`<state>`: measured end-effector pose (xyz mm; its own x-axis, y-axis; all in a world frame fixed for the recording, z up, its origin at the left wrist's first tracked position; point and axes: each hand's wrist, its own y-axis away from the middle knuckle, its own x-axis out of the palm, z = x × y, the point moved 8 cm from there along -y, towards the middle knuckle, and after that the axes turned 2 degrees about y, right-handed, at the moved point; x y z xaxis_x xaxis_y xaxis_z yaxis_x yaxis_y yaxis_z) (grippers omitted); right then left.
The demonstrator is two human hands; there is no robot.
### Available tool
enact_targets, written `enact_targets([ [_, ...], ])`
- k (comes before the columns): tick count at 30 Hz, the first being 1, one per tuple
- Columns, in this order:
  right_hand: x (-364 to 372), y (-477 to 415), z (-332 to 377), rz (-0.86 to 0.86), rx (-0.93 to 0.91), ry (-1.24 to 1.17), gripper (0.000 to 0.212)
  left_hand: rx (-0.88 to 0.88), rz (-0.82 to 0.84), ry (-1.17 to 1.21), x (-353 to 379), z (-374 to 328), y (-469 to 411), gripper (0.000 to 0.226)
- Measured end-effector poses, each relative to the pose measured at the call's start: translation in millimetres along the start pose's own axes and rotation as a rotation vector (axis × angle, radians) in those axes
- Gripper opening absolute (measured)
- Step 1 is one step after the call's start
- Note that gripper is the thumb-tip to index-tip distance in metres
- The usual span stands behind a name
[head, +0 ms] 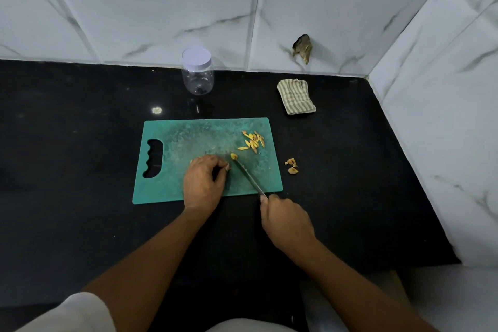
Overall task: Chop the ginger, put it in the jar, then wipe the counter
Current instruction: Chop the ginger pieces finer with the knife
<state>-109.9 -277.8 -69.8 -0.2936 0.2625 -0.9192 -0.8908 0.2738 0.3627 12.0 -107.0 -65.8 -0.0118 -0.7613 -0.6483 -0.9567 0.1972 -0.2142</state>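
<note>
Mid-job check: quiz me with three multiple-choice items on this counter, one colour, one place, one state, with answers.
1. The cutting board is: A red; B teal-green; C white.
2. Where is the jar? A on the board; B on the counter behind the board; C in a sink.
3. The right hand is: A gripping the knife; B lying open; C wiping.
Answers: B, the board shows teal-green; B, the jar stands on the dark counter beyond the board's far edge; A, it is curled round the knife.
</note>
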Motion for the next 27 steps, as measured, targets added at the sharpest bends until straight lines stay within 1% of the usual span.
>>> enact_targets([
  [2,-4,-7,-1,-0.015,0.023,-0.042,0.054,-0.002,0.005,0.002,0,0,1,0.004],
  [6,-14,-17,3,-0.041,-0.004,-0.091,0.052,-0.010,0.010,0.018,0,1,0,0.002],
  [10,-10,-14,7,-0.024,-0.018,-0.128,0.051,-0.008,0.008,0.036,-1,2,1,0.002],
  [12,-8,-11,7,-0.026,-0.016,-0.121,0.050,-0.017,0.010,0.046,-1,3,1,0.002],
  [15,-11,-7,11,-0.081,-0.036,-0.086,0.049,-0.024,0.012,0.051,-2,3,2,0.002],
  [23,-9,-4,14,-0.078,-0.068,-0.016,0.047,-0.025,0.015,0.038,-1,3,1,0.001],
  [27,-9,-1,14,-0.081,-0.065,-0.025,0.047,-0.020,0.028,0.017,0,2,1,0.003],
])
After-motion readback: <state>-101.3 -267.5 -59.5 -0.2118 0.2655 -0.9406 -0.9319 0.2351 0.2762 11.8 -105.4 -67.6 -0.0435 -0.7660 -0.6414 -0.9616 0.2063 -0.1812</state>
